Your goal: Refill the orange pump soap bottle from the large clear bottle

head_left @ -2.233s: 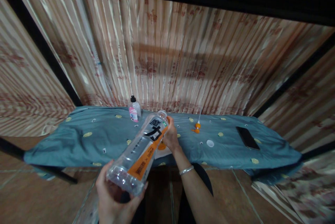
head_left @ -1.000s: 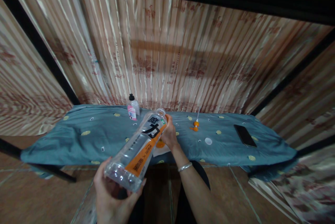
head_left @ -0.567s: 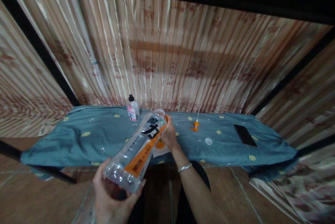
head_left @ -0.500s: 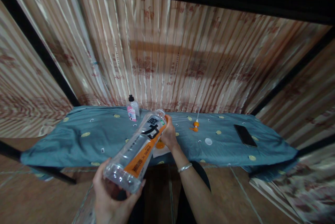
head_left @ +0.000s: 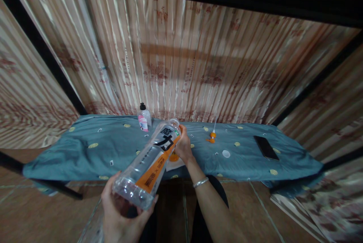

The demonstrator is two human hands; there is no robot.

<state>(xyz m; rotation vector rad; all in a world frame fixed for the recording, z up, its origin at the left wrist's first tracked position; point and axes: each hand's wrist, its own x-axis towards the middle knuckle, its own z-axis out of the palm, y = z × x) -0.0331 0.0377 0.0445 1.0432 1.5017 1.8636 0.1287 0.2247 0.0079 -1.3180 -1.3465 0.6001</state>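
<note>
A clear plastic drink bottle (head_left: pixel 151 161) with an orange and black label is held tilted, its uncapped mouth up and away from me. Around its base wraps my left hand (head_left: pixel 121 212), closed on it. My right hand (head_left: pixel 184 146) is closed on the neck end from the right side. Below the tilted bottle, partly hidden behind it and my right wrist, an orange-topped item (head_left: pixel 174 156) rests by a white thing (head_left: pixel 174 165); I cannot make out their kind. An orange pump head (head_left: pixel 212 136) with a clear tube lies right of my right hand.
On the teal patterned cloth (head_left: pixel 70 152) stands a bottle (head_left: pixel 143 119) with a black cap and pink label. A small white disc (head_left: pixel 226 153) and a black phone (head_left: pixel 266 147) lie to the right. Dark posts (head_left: pixel 42 46) and a striped curtain (head_left: pixel 176 57) enclose the surface.
</note>
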